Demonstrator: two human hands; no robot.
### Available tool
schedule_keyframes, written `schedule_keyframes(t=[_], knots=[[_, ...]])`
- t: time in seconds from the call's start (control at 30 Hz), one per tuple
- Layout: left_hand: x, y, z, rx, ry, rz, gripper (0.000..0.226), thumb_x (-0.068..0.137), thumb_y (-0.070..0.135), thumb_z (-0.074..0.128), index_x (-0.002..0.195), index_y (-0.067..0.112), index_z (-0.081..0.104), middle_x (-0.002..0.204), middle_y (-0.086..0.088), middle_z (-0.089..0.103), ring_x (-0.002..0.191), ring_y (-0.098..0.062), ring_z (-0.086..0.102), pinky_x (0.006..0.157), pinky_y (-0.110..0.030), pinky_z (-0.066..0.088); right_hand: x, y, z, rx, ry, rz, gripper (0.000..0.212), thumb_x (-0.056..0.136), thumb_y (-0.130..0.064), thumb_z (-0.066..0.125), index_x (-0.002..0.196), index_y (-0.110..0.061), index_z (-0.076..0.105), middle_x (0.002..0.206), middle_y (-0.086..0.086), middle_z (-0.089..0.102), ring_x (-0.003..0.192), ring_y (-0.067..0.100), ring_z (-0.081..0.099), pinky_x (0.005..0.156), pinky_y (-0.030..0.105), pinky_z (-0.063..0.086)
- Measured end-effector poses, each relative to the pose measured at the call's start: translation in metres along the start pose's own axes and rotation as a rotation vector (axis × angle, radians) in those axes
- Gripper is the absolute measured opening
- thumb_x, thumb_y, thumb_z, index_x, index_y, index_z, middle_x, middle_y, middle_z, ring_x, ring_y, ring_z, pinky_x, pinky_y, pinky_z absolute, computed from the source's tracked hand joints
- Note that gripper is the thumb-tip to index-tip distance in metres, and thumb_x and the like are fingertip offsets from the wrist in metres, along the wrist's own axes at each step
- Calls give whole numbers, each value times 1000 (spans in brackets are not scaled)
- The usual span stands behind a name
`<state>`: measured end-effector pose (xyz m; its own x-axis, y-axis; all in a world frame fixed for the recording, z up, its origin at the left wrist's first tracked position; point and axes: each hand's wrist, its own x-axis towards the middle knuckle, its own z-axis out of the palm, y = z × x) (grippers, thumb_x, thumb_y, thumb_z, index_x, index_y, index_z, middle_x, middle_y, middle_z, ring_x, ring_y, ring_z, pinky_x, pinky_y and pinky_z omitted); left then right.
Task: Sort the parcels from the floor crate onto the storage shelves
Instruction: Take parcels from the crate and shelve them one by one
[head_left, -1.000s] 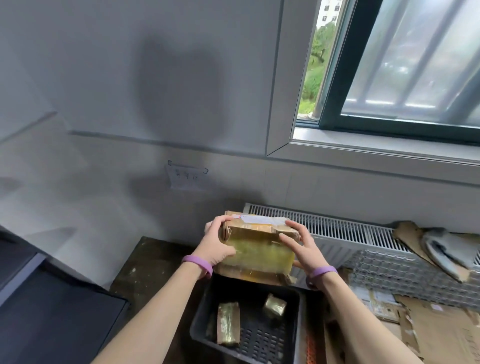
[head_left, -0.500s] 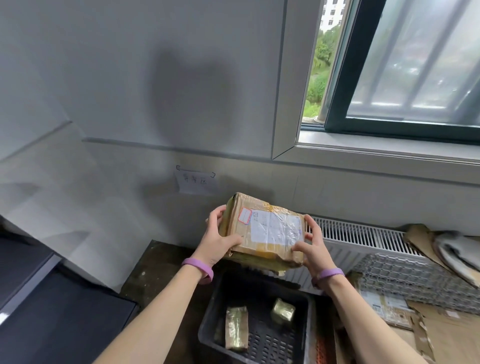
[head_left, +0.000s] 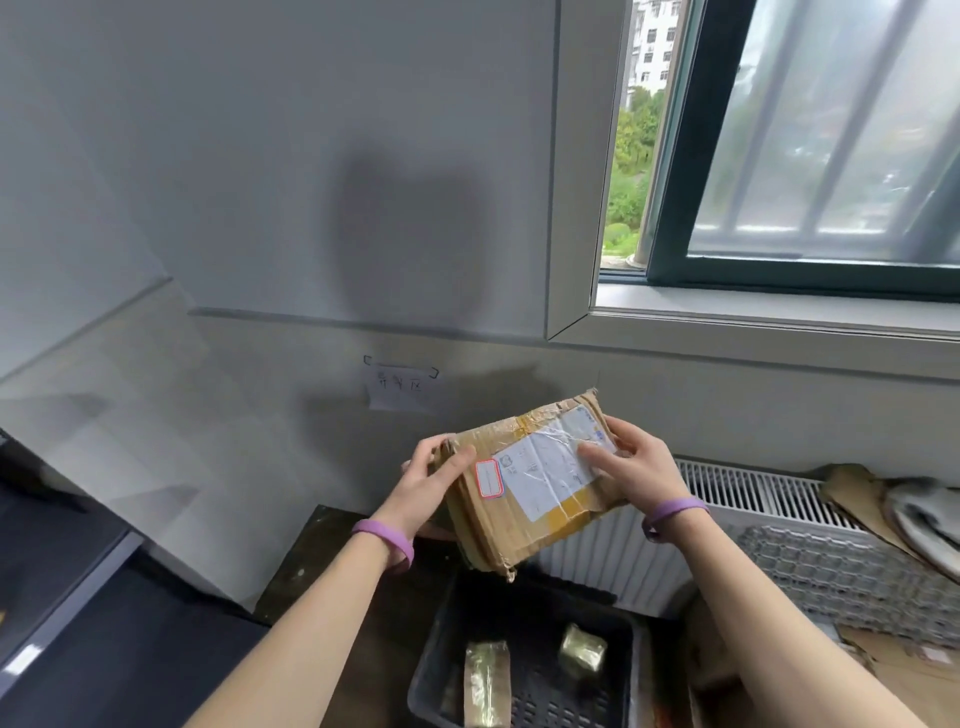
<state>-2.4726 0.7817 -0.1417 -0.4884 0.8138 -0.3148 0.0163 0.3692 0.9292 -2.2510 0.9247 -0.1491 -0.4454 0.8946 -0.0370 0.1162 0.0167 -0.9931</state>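
Observation:
A worn cardboard parcel (head_left: 524, 519) wrapped in clear tape, with a white shipping label and a small red-bordered sticker, is held up in front of me, label side facing me and tilted. My left hand (head_left: 431, 483) grips its left edge with the thumb on the front. My right hand (head_left: 634, 467) holds the right end, fingers lying over the label. Below, a black plastic crate (head_left: 431, 665) on the floor holds two small taped parcels, a long one (head_left: 485, 680) and a cube-like one (head_left: 583, 650).
A white radiator (head_left: 737, 493) runs along the wall under the window. Wire mesh (head_left: 852, 577) and flattened cardboard (head_left: 914, 680) lie to the right. A paper note (head_left: 401, 387) is taped to the wall. A dark surface (head_left: 67, 597) is at the lower left.
The parcel has been raised from above the crate and turned, so its label side now faces me and is tilted; my right fingers have shifted onto the label.

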Motion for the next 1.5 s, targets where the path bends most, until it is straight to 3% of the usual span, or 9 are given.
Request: schedule_keyframes(t=[0.13,0.3,0.47,0.6,0.73,0.87,1.1,1.23,1.5], knots=[[2,-2,-3,176,-55,-107,56,67,57,76,96,18,50,107,-1,59,91,-18,66,66,-46,60,6,-14,1,-65,-143,-41,41,75,-5,78,108,-25,66,93,-13,71,76,-4,68,66,9,50],[-2,-20,1,19,-226,-65,75,61,59,76,130,42,50,118,4,66,97,-16,69,70,-38,59,9,-31,7,-136,-175,-111,44,73,-6,80,112,-24,68,96,-11,73,87,3,69,77,14,53],[-3,-33,4,-70,-148,-12,56,71,52,69,124,37,59,99,6,74,87,-12,71,66,-32,58,9,-45,13,-18,-2,-168,40,83,-10,72,120,-18,62,120,0,66,113,9,61,100,26,47],[-6,-41,1,-264,-19,-34,40,75,52,67,107,29,69,99,1,74,89,-15,71,74,-44,59,-2,-34,31,-103,21,-36,62,89,-19,66,143,-14,36,146,8,41,135,18,39,113,33,31],[-3,-32,-11,-354,103,-6,37,76,57,65,106,36,66,98,7,74,91,-14,70,74,-44,59,-25,-18,66,-39,-239,63,45,96,-24,55,136,-35,39,127,-8,62,111,0,59,87,18,50],[-6,-27,-40,-171,100,62,31,77,67,54,101,49,62,96,23,70,95,-3,64,79,-37,57,-27,-21,93,1,-278,27,37,98,-22,50,126,-46,47,99,-28,70,91,-10,64,65,8,48],[-24,-32,-86,14,189,148,52,77,54,53,125,32,59,125,-2,55,114,-11,54,104,-39,43,-22,-25,137,4,-265,-75,32,99,-28,48,128,-35,56,120,-15,65,113,4,60,94,28,50],[-56,-38,-103,-16,305,167,33,92,30,58,125,32,55,126,9,61,117,-5,55,93,-15,44,-22,-29,158,-12,-385,-123,34,98,-26,50,131,-30,54,122,-15,65,116,3,59,99,27,48],[-161,-67,-108,-49,680,22,48,94,26,57,140,23,46,133,10,57,123,-8,52,108,-37,40,-56,-31,214,-15,-758,-114,43,89,-51,48,128,-36,57,119,-19,65,114,4,60,98,42,49]])
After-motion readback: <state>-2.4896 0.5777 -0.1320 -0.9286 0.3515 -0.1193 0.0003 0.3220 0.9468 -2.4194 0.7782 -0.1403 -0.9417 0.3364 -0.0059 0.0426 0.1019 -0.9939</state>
